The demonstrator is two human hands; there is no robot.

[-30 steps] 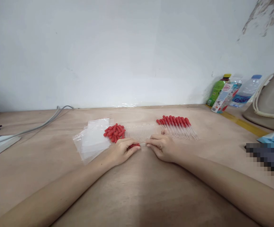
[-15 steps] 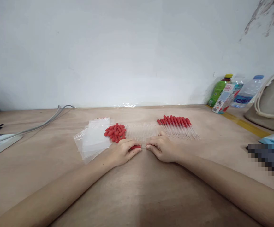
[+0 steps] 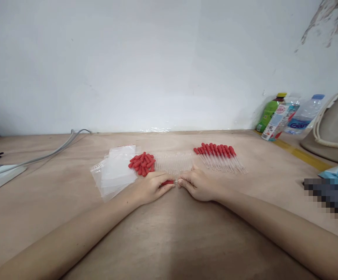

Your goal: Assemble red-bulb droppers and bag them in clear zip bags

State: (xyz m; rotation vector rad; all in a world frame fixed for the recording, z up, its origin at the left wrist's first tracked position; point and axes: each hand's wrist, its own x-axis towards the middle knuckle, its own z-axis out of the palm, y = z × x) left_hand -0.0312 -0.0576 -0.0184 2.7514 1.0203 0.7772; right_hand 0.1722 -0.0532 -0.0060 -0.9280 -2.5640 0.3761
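My left hand (image 3: 156, 187) is closed around a red rubber bulb (image 3: 167, 182), whose open end points right. Fingers of my right hand (image 3: 196, 183) pinch a clear glass dropper tube (image 3: 176, 181); only a short bit of it shows between the hands, meeting the bulb's end. Behind my left hand lies a pile of loose red bulbs (image 3: 142, 163). A row of bare clear tubes (image 3: 173, 162) lies just beyond both hands. Right of it, droppers with red bulbs (image 3: 217, 149) on their tubes lie side by side, slanting.
Clear zip bags (image 3: 118, 171) are stacked left of the bulbs. A grey cable (image 3: 52, 153) runs to a white box (image 3: 4, 179) at the left. Bottles (image 3: 270, 112) and a beige bag (image 3: 332, 128) stand at the back right. A pixelated dark object (image 3: 331, 198) lies at the right edge.
My right hand has shifted slightly left toward my left hand, and less of the tube shows between them. The left hand has hardly moved.
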